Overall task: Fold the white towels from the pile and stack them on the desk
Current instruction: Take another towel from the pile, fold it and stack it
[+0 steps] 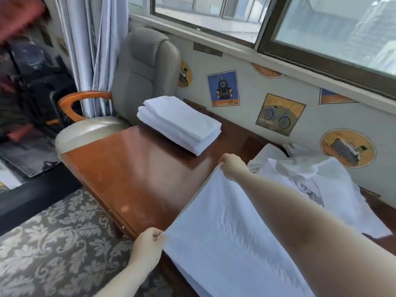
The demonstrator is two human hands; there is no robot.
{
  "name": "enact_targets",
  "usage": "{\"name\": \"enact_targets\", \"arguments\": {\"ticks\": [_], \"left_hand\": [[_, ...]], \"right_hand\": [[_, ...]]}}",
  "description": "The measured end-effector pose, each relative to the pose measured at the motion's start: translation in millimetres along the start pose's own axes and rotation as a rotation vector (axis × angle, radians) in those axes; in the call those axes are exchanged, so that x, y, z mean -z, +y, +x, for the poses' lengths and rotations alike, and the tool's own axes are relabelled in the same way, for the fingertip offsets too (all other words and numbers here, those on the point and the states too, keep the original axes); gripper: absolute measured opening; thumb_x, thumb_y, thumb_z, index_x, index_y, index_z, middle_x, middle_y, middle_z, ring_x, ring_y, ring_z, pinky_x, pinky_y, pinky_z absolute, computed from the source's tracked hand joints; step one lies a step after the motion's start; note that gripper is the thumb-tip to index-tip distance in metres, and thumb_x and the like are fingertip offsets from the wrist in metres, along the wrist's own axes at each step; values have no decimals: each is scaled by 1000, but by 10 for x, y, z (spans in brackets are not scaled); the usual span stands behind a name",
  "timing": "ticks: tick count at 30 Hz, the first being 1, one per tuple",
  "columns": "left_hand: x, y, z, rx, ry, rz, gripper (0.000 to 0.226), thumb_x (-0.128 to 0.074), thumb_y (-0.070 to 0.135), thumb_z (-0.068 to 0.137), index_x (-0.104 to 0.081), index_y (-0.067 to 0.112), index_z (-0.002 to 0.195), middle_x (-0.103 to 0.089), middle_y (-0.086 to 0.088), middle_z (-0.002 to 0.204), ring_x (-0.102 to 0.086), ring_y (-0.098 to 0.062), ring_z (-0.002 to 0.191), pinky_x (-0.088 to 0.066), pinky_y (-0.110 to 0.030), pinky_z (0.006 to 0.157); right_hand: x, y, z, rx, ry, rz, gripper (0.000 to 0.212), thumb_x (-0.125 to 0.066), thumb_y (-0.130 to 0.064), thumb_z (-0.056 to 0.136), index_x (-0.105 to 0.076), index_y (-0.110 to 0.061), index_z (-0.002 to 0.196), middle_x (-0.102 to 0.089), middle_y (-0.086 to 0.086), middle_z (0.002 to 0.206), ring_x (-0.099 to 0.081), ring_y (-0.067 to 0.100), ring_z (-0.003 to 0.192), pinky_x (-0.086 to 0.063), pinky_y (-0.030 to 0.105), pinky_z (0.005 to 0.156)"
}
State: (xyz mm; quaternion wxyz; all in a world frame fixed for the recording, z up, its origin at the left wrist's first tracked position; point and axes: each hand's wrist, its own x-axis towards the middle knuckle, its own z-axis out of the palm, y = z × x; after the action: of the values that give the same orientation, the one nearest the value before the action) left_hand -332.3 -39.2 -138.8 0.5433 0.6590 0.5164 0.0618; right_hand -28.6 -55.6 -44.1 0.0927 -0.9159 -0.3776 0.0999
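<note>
Holding a white towel [225, 243] stretched by one edge, both hands pinch a corner each. Left hand [150, 243] sits at the near edge of the desk [128, 168], thumb and fingers closed on the near corner. Right hand [230, 166] is further out over the desk, fingers curled round the far corner. The edge between them runs taut and straight. Rest of the towel drapes toward the camera, under the right forearm, lower part out of view.

Stack of folded towels [180, 123] lies at the far end of the desk, near the grey leather chair [145, 71], well apart from both hands. Count of towels in the stack: cannot tell exactly, several layers show.

Pile of unfolded towels [317, 185] is on the right, rumpled, against the wall below the window [321, 28]. It lies just beside the held towel.

Wall carries train, bicycle and ship stickers [222, 88]. Blue curtain [96, 50] hangs behind the chair. Patterned carpet [53, 243] covers the floor left of the desk.
</note>
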Motion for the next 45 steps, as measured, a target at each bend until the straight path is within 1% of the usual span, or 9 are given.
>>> {"name": "enact_targets", "arguments": {"ticks": [5, 11, 19, 23, 27, 32, 38, 41, 45], "left_hand": [[297, -45, 407, 38, -113, 83, 14, -59, 28, 92, -66, 18, 85, -66, -1, 83, -57, -14, 70, -41, -25, 56], [723, -12, 874, 95, -126, 175, 18, -60, 25, 85, -68, 11, 81, -62, 0, 74, -55, -15, 67, -38, -27, 59], [1229, 42, 1461, 48, -49, 321, 18, -58, 19, 84, -60, 11, 67, -56, 2, 65, -52, -15, 64, -35, -29, 55], [1424, 22, 1716, 35, -56, 381, 21, -56, 17, 84, -52, 13, 64, -53, -1, 65, -49, -18, 63, -34, -31, 57], [1627, 149, 1880, 28, -133, 468, 18, -71, 19, 70, -57, 12, 61, -60, -8, 67, -57, -26, 72, -39, -35, 68], [1447, 530, 2009, -415, -100, 604, 49, -60, 33, 43, -67, 11, 86, -64, -18, 94, -62, -39, 91, -47, -47, 87], [169, 536, 1282, -1363, -583, 932, 66, -39, 36, 62, -68, 3, 112, -58, -23, 130, -59, -44, 115, -56, -57, 63], [-149, 303, 1001, -1441, -753, 862, 93, -35, 42, 63, -15, 28, 153, 5, 8, 164, 3, -10, 150, -40, -45, 82], [-497, 210, 805, -1383, -729, 790, 95, -35, 45, 67, 5, 40, 153, 10, 15, 162, 14, -3, 147, -37, -49, 91]], "right_hand": [[-234, -171, 368, 4, -83, -42, 27, -45, -10, 94, -66, -15, 111, -63, 4, 114, -62, 26, 99, -53, 34, 77], [-681, -597, 866, -4, -210, -64, 39, -44, 2, 89, -65, -15, 118, -57, 5, 120, -60, 28, 105, -44, 29, 69], [-1077, -1072, 1326, -85, -230, 256, 36, -55, -13, 94, -53, -11, 130, -52, 10, 133, -55, 28, 115, -48, 38, 96], [-1117, -1235, 734, -50, -180, 662, 68, -69, -30, 90, -34, -20, 148, -40, -3, 149, -43, 14, 134, -38, 28, 107], [-1495, -1141, -333, -112, -12, 400, 56, -58, -34, 93, -39, -29, 146, -33, -11, 155, -26, 9, 145, -14, 22, 117], [-1796, -1307, -1290, -426, 64, 21, 68, -83, -55, 52, -72, -33, 116, -63, -5, 131, -63, 15, 118, -28, 33, 103], [-1877, -1218, -1863, -780, 28, -98, 72, -76, -67, 45, -71, -44, 113, -67, -5, 125, -64, 19, 115, -24, 38, 104], [-1770, -927, -2325, -938, 54, -88, 62, -65, -65, 58, -73, -38, 113, -68, -3, 124, -67, 20, 111, -29, 38, 106], [-1726, -349, -3089, -1238, 88, -25, 62, -36, -57, 95, -28, -35, 153, -24, 3, 161, -33, 26, 144, -24, 43, 110]]}}
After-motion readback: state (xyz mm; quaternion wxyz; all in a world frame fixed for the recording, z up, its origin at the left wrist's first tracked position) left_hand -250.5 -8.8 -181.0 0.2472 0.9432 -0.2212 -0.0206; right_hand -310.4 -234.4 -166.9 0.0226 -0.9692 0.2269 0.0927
